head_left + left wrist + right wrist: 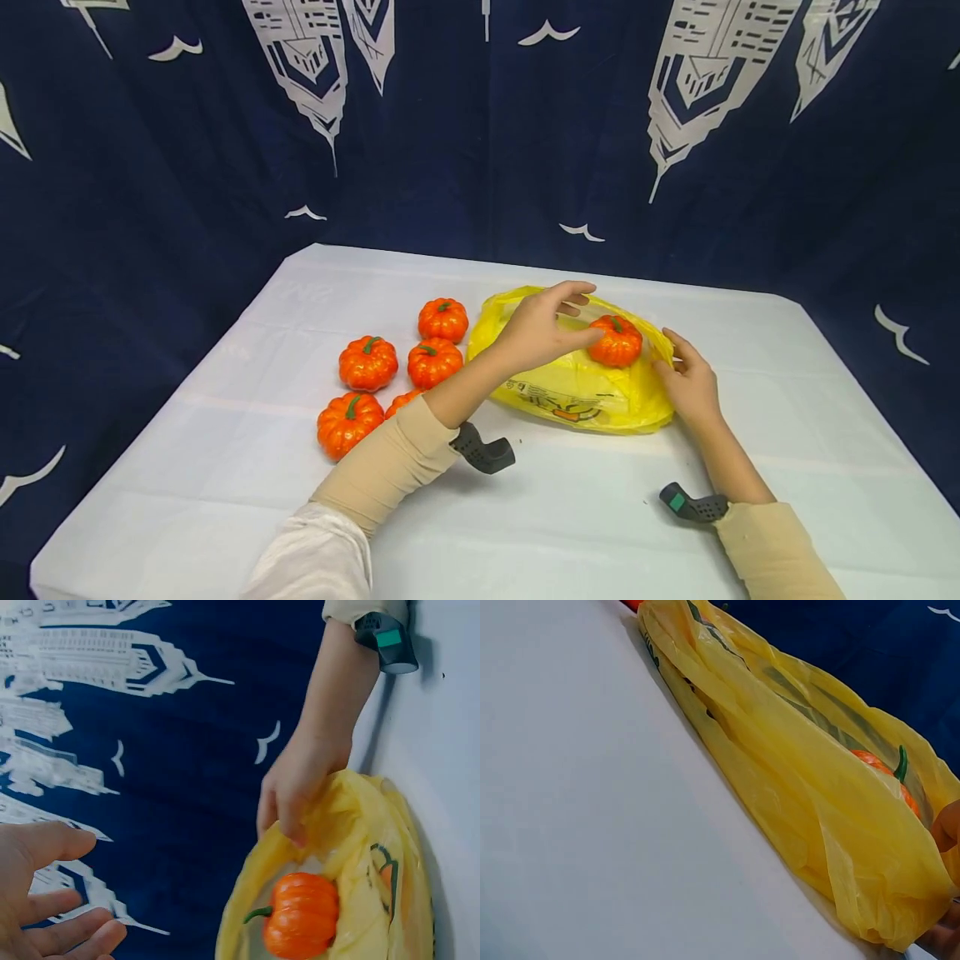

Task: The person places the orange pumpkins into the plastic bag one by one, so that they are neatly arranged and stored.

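Observation:
A yellow plastic bag [633,400] lies on the table with its mouth spread wide. Inside its right part sits a small orange pumpkin [619,347] with a green stem. My left hand [542,330] hovers over the bag's mouth, fingers spread and thumb apart, just left of that pumpkin. In the left wrist view this hand [56,900] holds nothing. At the bag's right end my right hand [692,385] pinches the rim, thumb inside and fingers outside. From the right wrist, the bag's side [802,795] covers much of the pumpkin [877,763].
Left of the bag stand several more pumpkins, among them one at the back [442,321] and one at the front [347,429]. My left forearm partly covers another [402,402]. A dark blue curtain [465,167] hangs behind the white table [555,525].

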The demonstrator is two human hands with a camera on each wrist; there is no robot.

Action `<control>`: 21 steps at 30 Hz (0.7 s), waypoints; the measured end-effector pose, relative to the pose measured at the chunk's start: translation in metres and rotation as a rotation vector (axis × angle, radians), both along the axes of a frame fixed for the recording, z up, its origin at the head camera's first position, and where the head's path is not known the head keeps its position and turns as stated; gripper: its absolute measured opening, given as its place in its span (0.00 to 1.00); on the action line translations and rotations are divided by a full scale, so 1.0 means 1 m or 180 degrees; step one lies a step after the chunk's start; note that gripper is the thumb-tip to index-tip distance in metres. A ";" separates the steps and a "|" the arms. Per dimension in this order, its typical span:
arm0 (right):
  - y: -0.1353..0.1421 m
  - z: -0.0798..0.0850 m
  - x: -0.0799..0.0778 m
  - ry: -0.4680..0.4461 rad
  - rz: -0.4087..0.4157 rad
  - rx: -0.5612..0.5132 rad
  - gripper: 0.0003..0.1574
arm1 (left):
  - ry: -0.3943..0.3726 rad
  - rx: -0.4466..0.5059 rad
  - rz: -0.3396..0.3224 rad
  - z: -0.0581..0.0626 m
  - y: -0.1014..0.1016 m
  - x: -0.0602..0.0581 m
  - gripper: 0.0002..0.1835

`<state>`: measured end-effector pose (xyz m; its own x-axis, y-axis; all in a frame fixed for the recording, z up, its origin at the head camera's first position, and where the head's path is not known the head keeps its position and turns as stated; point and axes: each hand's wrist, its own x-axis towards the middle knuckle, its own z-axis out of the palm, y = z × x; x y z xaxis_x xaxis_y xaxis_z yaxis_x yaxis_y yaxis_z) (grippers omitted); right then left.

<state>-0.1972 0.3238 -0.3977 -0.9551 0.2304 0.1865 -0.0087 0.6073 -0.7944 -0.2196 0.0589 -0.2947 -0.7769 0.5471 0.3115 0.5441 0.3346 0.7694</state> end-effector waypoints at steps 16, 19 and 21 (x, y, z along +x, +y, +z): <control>0.001 0.000 0.000 0.0015 0.0013 0.0020 0.33 | 0.0311 -0.0079 0.0138 0.009 -0.081 0.010 0.29; 0.000 0.000 0.001 0.0006 -0.0008 0.0017 0.33 | 0.0289 -0.0115 0.0261 0.010 -0.096 0.008 0.29; -0.001 0.000 0.000 0.0006 -0.0019 0.0005 0.33 | 0.0274 -0.0131 0.0335 0.012 -0.106 0.007 0.29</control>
<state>-0.1967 0.3231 -0.3981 -0.9533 0.2358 0.1885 -0.0064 0.6085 -0.7935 -0.2127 -0.0467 -0.2831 -0.8021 0.4777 0.3584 0.5677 0.4236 0.7059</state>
